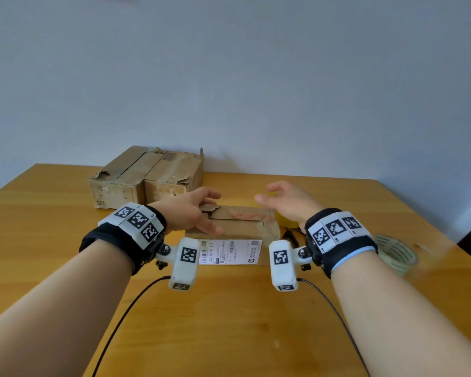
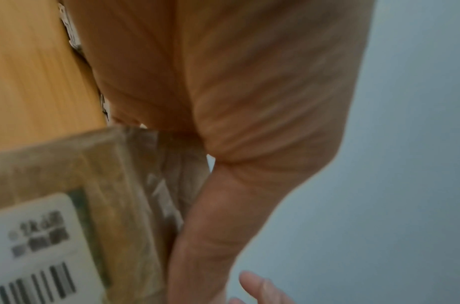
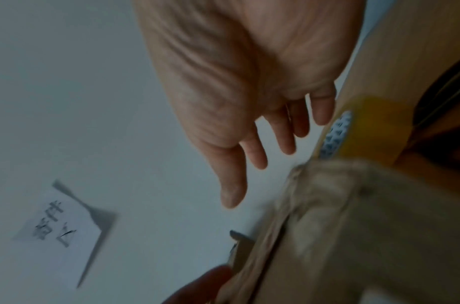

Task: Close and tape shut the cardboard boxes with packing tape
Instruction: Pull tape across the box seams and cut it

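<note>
A small flat cardboard box [image 1: 239,227] with a white shipping label [image 1: 230,251] lies on the wooden table [image 1: 229,322] in front of me. My left hand [image 1: 210,210] reaches over its left end with straight fingers, the thumb lying across the top flap. My right hand [image 1: 267,194] hovers above the right end, fingers spread and holding nothing. In the left wrist view the palm [image 2: 249,102] is over the box [image 2: 93,174]. The right wrist view shows the open right hand [image 3: 239,181] above the box [image 3: 353,226] and a yellow tape roll [image 3: 366,127].
Two larger worn cardboard boxes [image 1: 147,175] stand side by side at the back left against the wall. A yellow tape roll [image 1: 286,221] sits behind my right wrist. A clear tape roll [image 1: 397,253] lies at the right. Dark scissor-like handles [image 1: 290,236] lie by the box.
</note>
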`<action>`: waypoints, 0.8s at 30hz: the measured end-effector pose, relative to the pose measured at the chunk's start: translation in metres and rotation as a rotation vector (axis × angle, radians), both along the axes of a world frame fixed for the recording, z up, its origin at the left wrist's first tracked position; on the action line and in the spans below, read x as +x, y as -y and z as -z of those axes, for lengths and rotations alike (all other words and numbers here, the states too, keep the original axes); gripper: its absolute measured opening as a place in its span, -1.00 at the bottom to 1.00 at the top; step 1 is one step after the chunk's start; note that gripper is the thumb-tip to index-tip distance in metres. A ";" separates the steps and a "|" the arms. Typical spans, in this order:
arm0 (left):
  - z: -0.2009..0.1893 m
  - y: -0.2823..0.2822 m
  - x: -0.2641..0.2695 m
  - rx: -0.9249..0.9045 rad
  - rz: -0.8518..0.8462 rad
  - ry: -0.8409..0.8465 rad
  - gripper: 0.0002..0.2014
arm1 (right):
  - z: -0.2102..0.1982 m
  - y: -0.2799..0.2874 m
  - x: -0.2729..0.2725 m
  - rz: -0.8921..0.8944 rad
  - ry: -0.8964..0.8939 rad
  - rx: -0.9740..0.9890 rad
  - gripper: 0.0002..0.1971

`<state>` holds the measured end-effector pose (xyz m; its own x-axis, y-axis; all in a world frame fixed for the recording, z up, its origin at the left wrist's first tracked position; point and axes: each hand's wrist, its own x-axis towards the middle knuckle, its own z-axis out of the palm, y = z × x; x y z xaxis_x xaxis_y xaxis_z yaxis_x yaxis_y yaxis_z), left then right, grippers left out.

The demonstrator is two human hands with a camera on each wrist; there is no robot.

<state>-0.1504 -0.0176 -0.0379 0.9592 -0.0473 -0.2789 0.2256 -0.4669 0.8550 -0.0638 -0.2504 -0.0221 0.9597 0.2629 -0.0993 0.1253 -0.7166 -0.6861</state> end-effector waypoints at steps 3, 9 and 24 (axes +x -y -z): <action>0.002 0.002 0.000 0.030 -0.015 0.020 -0.13 | 0.001 -0.019 -0.011 -0.101 -0.025 -0.115 -0.31; 0.007 -0.006 -0.011 -0.003 -0.011 0.064 0.01 | 0.012 -0.028 -0.016 -0.072 -0.008 -0.120 -0.38; 0.021 -0.012 -0.004 -0.045 -0.143 0.128 -0.10 | 0.000 -0.064 -0.028 -0.249 0.251 -0.100 -0.93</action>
<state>-0.1540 -0.0051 -0.0587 0.9845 0.0824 -0.1546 0.1747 -0.3989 0.9002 -0.0920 -0.1859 -0.0224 0.8651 0.4925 0.0945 0.4602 -0.7047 -0.5400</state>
